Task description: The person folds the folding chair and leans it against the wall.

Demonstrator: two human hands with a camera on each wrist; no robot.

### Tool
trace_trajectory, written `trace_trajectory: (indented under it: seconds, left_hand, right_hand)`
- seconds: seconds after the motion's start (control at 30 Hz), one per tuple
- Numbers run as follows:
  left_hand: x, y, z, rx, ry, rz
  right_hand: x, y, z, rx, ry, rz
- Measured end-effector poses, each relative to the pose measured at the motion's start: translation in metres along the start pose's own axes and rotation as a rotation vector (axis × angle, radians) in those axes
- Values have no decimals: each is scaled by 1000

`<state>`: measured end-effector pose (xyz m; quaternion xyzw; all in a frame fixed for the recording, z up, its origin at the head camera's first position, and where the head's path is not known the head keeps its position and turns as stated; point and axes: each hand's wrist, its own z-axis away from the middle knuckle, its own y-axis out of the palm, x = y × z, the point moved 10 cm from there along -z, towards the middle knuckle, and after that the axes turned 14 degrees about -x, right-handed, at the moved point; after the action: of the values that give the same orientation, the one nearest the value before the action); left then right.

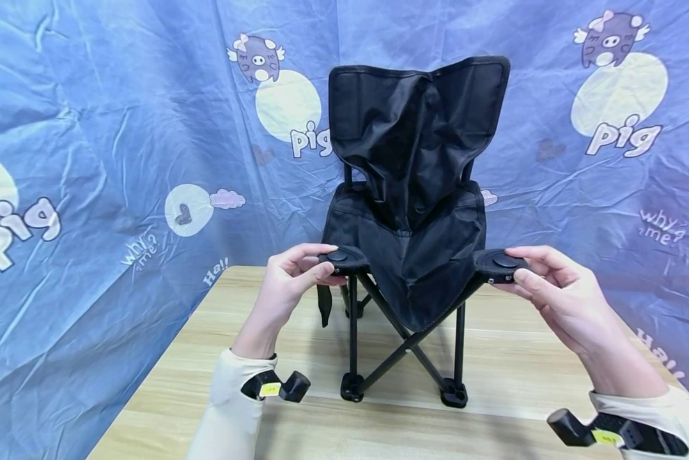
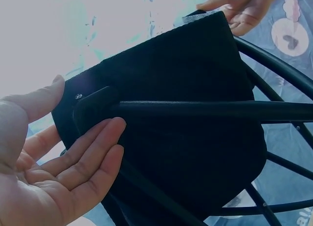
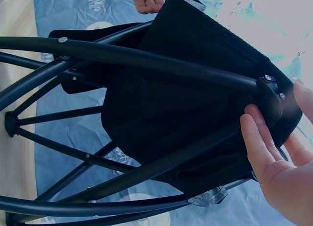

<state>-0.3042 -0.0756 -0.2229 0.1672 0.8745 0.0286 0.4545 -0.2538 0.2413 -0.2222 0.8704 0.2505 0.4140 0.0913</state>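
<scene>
Fingers (image 1: 312,250) of the left hand (image 1: 289,281) are curled over the front-left corner of a small black folding chair (image 1: 408,211), thumb on top by the round plastic cap (image 1: 337,256) and the rest tucked underneath, so it's a proper pinch on that corner. From the left wrist view the fingers (image 2: 85,152) lie fairly flat under the fabric where the black tube ends, more like supporting it from below. The right hand (image 1: 557,294) does the mirror thing on the front-right corner: thumb on the top edge next to the other cap (image 1: 502,260), fingers (image 3: 259,143) pressed up against the corner bracket from beneath.

Holding both front corners like that makes sense to me, since those are the two stiff points of the seat and gripping them controls how far the crossed legs (image 1: 404,345) spread. The seat fabric sags between the hands and the backrest looks crumpled, so I'd guess the frame isn't fully stretched out.

The chair itself stands upright on its feet on the wooden surface (image 1: 494,383), facing the person, roughly centred between the two arms. Behind it hangs a wrinkled blue cartoon-pig sheet (image 1: 120,128). Both wrists have cream sleeves and little black camera mounts strapped on.
</scene>
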Motion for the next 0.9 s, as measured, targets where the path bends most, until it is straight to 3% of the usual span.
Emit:
trace_trajectory:
  seconds: [0.9]
  left_hand:
    - [-6, 13, -4, -20, -12, -20]
  right_hand:
    - [0, 9, -7, -53, -14, 0]
